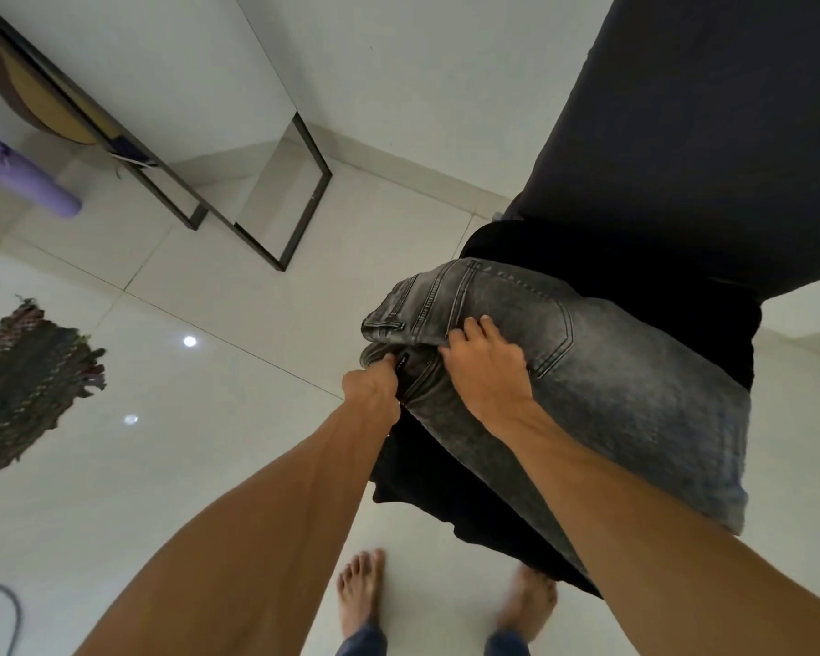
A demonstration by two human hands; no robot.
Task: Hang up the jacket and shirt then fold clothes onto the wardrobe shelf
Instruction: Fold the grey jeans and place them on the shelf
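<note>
Jeans (611,371), grey and folded, are lying on top of a pile of black clothes (446,504), in the middle of the view and above the floor (209,466). What is carrying the pile is hidden beneath it.

The left hand (372,385) is reaching in from the lower left with the arm stretched out. Its grip is closed on the lower layer of the waistband, with the fingers tucked out of sight in the denim. The right hand (486,366) is coming from the lower right and lying over the jeans just beside the left hand. Its knuckles are raised and its fingers are curling over the edge of the upper folded layer, gripping it; the thumb is hard to make out.

A dark panel or cloth (706,134) is rising behind the pile and is being cut off at the top edge; which it is cannot be told. Bare feet (361,594) are standing on the floor below, the right one blurred. A framed mirror (280,182), a purple roll (34,182) and a woven rug (24,385) are sitting well apart to the left.
</note>
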